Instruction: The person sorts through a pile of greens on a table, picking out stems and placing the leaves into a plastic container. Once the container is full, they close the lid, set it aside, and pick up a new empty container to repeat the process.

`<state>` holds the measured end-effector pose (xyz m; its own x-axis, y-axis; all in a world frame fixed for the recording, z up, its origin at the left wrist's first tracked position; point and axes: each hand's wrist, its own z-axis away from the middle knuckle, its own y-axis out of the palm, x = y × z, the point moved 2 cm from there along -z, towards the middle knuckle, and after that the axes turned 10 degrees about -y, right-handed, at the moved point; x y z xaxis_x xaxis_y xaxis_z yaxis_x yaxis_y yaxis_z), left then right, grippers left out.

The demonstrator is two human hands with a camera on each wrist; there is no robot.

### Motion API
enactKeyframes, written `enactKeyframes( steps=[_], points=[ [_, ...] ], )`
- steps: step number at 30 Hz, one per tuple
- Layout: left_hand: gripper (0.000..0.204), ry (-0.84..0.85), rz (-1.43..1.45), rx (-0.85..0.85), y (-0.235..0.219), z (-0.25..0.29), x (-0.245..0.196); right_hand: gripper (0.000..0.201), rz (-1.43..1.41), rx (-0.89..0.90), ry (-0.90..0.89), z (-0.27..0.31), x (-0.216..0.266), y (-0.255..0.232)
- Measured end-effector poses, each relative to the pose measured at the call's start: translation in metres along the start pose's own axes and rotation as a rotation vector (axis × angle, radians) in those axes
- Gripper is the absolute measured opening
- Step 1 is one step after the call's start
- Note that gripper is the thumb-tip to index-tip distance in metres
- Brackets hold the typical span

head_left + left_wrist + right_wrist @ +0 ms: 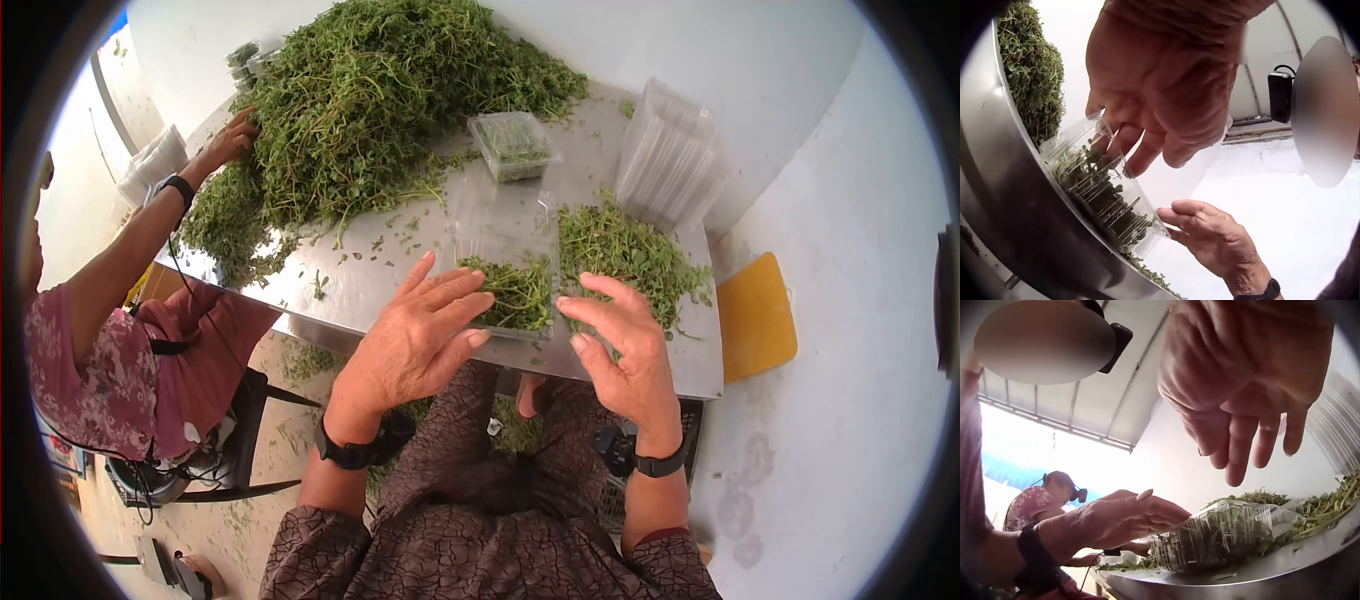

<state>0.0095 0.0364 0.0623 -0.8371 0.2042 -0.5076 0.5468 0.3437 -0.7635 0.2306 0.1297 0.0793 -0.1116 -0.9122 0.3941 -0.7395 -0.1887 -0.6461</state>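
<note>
A clear plastic clamshell box [1138, 215] filled with leafy green sprigs [515, 295] sits near the table's front edge. Its clear lid [500, 220] is folded back, away from the person. My left hand [415, 325] reaches over the box's left side, fingers extended, with fingertips at the rim and leaves. My right hand [625, 345] is at the box's right side, its fingers spread and lightly bent, with nothing held. In the right wrist view, that right hand [1247, 387] hangs above the box, while the left hand [1122, 515] lies along its rim.
A loose pile of greens [635, 260] lies right of the box, below stacked clear containers [670, 155]. Behind stand a closed filled box [515, 145] and a large heap of greens [370, 110]. Another person [110, 340] sits at left, one hand at the heap.
</note>
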Motion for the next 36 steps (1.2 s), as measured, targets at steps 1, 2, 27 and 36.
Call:
enactKeyframes(
  steps=[1, 2, 27, 36],
  points=[
    [0.034, 0.011, -0.014, 0.000, 0.001, -0.001, -0.001, 0.025, -0.016, -0.002, -0.004, 0.000, 0.000, 0.002],
    [0.033, 0.022, -0.029, -0.001, 0.002, -0.002, -0.002, 0.025, -0.032, -0.004, -0.010, 0.000, 0.001, 0.004],
    [0.054, -0.086, 0.233, -0.225, -0.027, 0.007, 0.021, 0.034, 0.117, 0.013, -0.199, -0.027, -0.008, 0.014],
    [0.052, -0.015, 0.053, -0.114, -0.001, 0.002, 0.020, 0.028, 0.194, 0.088, -0.112, -0.033, -0.015, 0.029]
  ],
)
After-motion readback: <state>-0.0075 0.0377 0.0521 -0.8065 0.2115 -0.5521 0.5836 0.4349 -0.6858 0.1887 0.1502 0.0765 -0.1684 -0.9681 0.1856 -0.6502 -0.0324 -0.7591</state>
